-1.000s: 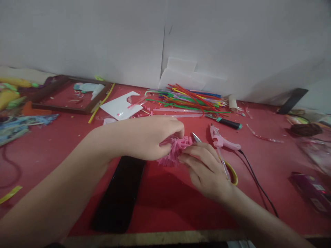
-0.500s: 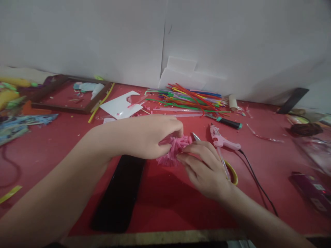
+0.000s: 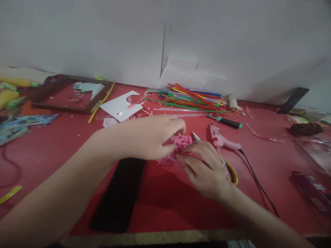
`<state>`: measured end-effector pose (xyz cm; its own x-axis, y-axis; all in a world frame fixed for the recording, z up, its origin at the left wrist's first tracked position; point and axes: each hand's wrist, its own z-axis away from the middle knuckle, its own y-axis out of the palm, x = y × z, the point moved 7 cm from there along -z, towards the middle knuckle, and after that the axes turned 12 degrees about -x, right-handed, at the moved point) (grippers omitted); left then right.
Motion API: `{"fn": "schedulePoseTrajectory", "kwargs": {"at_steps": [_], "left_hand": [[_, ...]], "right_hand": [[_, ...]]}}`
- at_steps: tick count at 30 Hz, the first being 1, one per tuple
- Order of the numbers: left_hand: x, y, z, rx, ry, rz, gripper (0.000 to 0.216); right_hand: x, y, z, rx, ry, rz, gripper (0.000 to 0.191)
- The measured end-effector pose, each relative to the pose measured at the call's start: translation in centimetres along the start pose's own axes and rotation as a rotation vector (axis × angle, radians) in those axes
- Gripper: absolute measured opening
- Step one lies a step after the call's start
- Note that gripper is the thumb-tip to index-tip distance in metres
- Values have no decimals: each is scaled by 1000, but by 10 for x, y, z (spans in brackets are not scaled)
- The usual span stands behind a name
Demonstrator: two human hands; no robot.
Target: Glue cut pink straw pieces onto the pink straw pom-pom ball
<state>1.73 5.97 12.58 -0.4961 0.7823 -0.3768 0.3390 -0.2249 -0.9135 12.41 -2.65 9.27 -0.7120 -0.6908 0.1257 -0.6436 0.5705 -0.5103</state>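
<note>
Between my two hands is a pink bundle of thin fringed strips, its lower ends fanned out above the red table. My left hand is curled over it from the left, thumb and fingers closed around its upper part. From the right, my right hand pinches some strips with thumb and fingertips. Scissors with a yellow handle lie partly under my right hand, their metal tip showing beyond it. A black phone rests below my left wrist.
A pink glue gun with a black cord lies to the right, near a utility knife. Colourful pipe cleaners are heaped at the back. A brown frame and white cut sheet lie left; a purple box is right.
My left hand has shifted slightly right, its thumb reaching further over the pink strips. My right hand has stayed almost still.
</note>
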Motion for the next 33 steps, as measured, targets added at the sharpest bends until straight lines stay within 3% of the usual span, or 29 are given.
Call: {"fn": "schedulePoseTrajectory", "kwargs": {"at_steps": [10, 33], "left_hand": [[-3, 7, -5, -21, 11, -40, 9], [-3, 6, -5, -6, -16, -18, 12]], "right_hand": [[4, -6, -6, -42, -20, -8, 10], [2, -3, -3, -36, -24, 38, 15]]}}
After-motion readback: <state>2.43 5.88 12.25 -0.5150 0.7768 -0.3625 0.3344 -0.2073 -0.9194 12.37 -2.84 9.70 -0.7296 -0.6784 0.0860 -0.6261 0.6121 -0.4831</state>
